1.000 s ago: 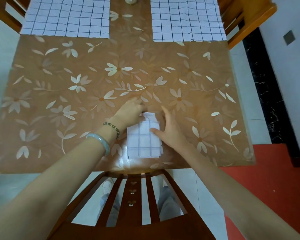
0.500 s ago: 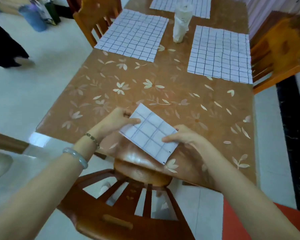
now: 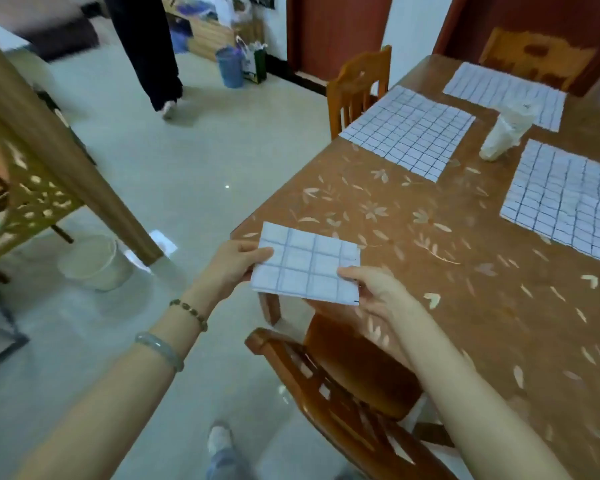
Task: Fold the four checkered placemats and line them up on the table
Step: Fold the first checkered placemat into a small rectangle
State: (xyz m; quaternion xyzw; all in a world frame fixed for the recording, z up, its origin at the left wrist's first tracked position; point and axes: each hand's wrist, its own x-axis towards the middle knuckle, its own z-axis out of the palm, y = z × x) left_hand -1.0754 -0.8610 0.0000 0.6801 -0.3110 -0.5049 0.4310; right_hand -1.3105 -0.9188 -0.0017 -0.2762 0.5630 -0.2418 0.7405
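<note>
Starting at the left, a carved wooden stand (image 3: 32, 150) slants over the tiled floor, with a pale bucket (image 3: 90, 261) near its foot. Farther back are a person's dark trouser legs (image 3: 153, 46) and a blue bin (image 3: 229, 65). The left wrist carries a pale bangle (image 3: 160, 351) and a beaded bracelet (image 3: 187, 310). The left grip (image 3: 234, 268) pinches the left edge of the folded placemat (image 3: 305, 268), thumb on top and fingers curled beneath. The placemat is a small checkered rectangle held flat over the near left corner of the tabletop (image 3: 430, 271); whether it touches the surface cannot be told. The right grip (image 3: 378, 292) pinches its right edge the same way. Below the hands is the back of a wooden chair (image 3: 343, 375), pushed in at the table's end. Beyond, three unfolded placemats lie flat: one by the left edge (image 3: 409, 131), one at the far end (image 3: 506, 88) and one on the right (image 3: 568, 199). A white plastic-wrapped object (image 3: 503, 133) stands between them.
</note>
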